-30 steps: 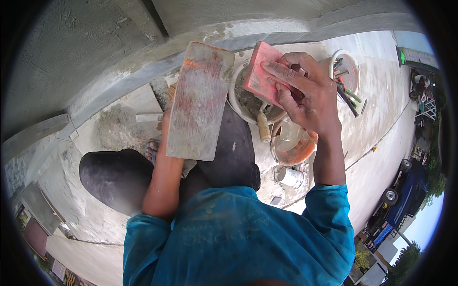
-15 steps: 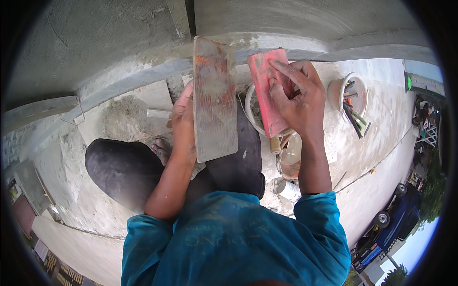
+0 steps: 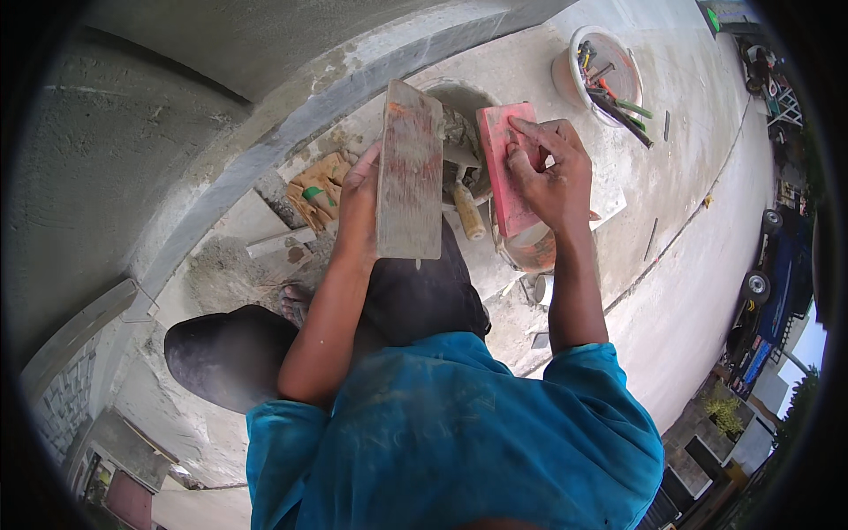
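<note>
My left hand is closed on a flat rectangular wooden board, its face smeared with grey and reddish marks. Most of the left fingers are hidden behind the board. My right hand grips a pink plastering float dusted with grey; thumb and forefinger press on its near face. Board and float are held up side by side, a gap between them. Behind that gap is a mortar bucket, with a trowel whose wooden handle points toward me.
A plastered wall with a ledge curves along the left and far side. A white tool bucket stands at the far right. Crumpled brown paper lies by the ledge. A blue vehicle is parked at the right.
The view has turned, so the wall now lies more to the left and the tool bucket farther off. More of the mortar bucket and trowel shows. Both hands keep their holds.
</note>
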Motion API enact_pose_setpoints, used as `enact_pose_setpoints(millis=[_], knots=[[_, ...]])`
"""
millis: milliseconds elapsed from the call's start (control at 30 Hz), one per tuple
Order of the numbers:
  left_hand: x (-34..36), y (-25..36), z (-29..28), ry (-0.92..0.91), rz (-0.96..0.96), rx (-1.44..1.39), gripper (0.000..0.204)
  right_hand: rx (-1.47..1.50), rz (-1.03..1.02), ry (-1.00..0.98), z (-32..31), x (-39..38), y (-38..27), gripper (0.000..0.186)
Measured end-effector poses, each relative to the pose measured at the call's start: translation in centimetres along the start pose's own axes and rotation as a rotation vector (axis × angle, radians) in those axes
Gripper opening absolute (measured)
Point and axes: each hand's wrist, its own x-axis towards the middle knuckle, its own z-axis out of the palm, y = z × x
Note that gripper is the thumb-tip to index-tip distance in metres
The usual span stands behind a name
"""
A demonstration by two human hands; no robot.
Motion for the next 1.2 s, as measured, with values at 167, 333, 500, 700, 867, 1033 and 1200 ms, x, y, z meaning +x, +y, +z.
enact_pose_setpoints(millis=[167,333,500,700,867,1033,1200], knots=[[-0.5,-0.4,0.7,-0.055,0.157,0.111,0.040,0.146,0.040,0.002,0.5,-1.2,-0.7,0.032],[-0.3,-1.9,0.4,-0.135,0.320,0.156,0.045,0.266,-0.009,0.092,1.8,-1.3,-0.9,0.033],[-0.2,-3.0,0.3,-0.162,0.331,0.155,0.048,0.304,-0.009,0.107,2.2,-1.3,-1.1,0.034],[-0.1,-3.2,0.6,-0.162,0.344,0.156,0.048,0.294,-0.044,0.125,2.5,-1.8,-1.1,0.033],[-1.5,-2.2,-0.9,-0.156,0.335,-0.161,0.047,0.374,0.010,0.061,2.3,-0.7,0.2,0.033],[-8.4,2.2,-7.2,0.210,0.223,-0.398,0.051,1.179,0.070,-0.176,4.6,2.1,-1.5,0.042],[-17.1,7.8,-16.5,0.383,0.549,-0.056,0.049,0.798,-0.329,0.068,10.3,4.6,-6.5,0.046]])
